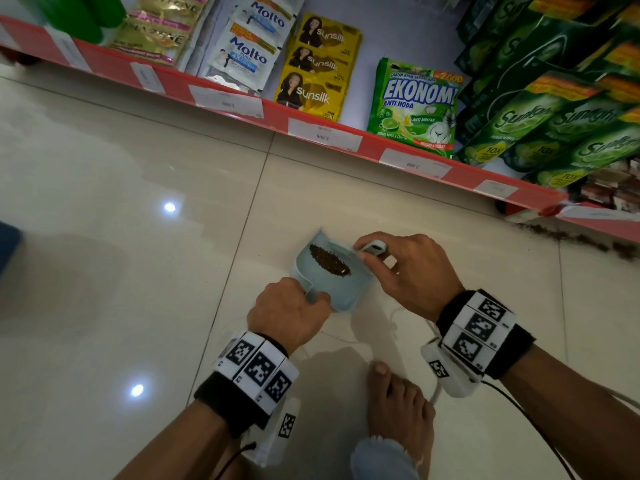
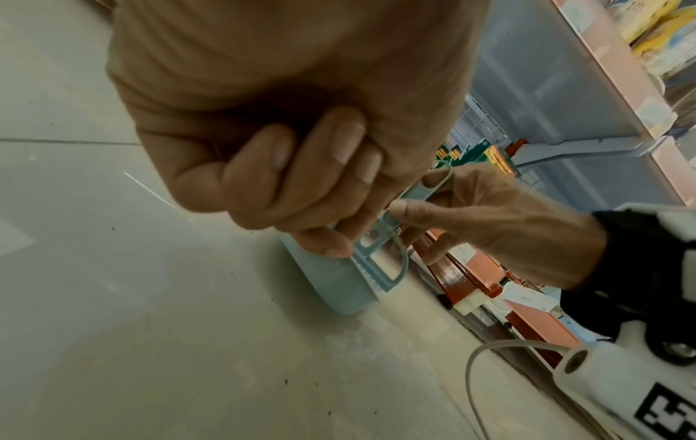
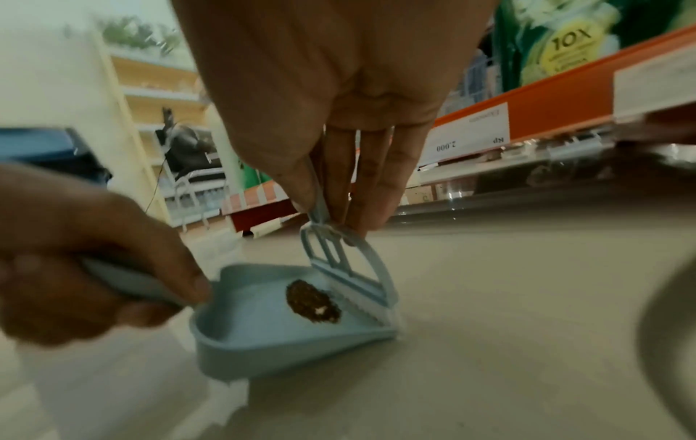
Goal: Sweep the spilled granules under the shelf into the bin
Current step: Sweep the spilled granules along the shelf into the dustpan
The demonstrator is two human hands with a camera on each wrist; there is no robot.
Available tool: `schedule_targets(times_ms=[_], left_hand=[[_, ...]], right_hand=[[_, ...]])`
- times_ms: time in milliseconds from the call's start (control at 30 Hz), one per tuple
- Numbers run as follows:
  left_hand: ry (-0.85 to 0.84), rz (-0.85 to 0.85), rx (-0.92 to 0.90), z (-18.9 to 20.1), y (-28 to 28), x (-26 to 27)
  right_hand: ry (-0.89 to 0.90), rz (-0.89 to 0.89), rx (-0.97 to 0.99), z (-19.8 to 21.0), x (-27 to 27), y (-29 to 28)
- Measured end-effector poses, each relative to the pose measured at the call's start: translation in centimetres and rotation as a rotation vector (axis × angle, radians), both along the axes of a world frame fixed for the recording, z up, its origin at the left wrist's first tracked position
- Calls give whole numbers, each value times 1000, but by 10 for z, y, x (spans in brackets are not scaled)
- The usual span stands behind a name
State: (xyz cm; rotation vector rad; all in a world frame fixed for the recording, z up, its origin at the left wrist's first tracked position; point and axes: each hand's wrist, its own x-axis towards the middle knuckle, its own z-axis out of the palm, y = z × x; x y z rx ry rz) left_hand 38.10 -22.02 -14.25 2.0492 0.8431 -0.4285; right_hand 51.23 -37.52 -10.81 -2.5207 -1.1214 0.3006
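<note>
Dim; ceiling-light glare on floor (image 1: 169,207); wrist views blurred.

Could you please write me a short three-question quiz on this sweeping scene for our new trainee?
1. True or false: the dustpan already holds a pile of granules.
2. Which of the hands holds the small brush? A) left hand B) right hand
3. Fill in: more dark granules lie on the floor along the base of the ____ at far right.

Key: 1 true; 2 B; 3 shelf, with spilled granules beneath it.
</note>
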Motion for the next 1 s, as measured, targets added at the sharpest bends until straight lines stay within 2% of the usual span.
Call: schedule_targets(times_ms=[100, 200, 267, 367, 467, 567, 667, 733, 833, 933, 1000], left_hand=[[-2, 4, -6, -1, 0, -1], [-6, 9, -24, -2, 1, -1], [-6, 8, -33, -1, 1, -2], [-5, 9, -30, 0, 2, -3], [-17, 20, -27, 2, 2, -3], [-15, 9, -31, 3, 2, -4], [-2, 8, -9, 4, 4, -6], [-4, 10, -1, 4, 4, -6], [-5, 15, -6, 3, 4, -8], [-3, 16, -1, 2, 5, -10], [-5, 17, 1, 1, 6, -11]], right_hand=[[-68, -72, 75, 2, 4, 1], [-192, -72, -25, 0, 9, 2], [-152, -30, -64, -2, 8, 3], [-9, -15, 3, -3, 7, 5], [-84, -54, 83, 0, 11, 6], [-195, -45, -12, 1, 15, 7], [-79, 10, -100, -1, 11, 9], [12, 11, -51, 0, 6, 10], [-74, -40, 47, 3, 7, 11], [-176, -37, -82, 3, 10, 13], [-124, 1, -149, 1, 9, 15]])
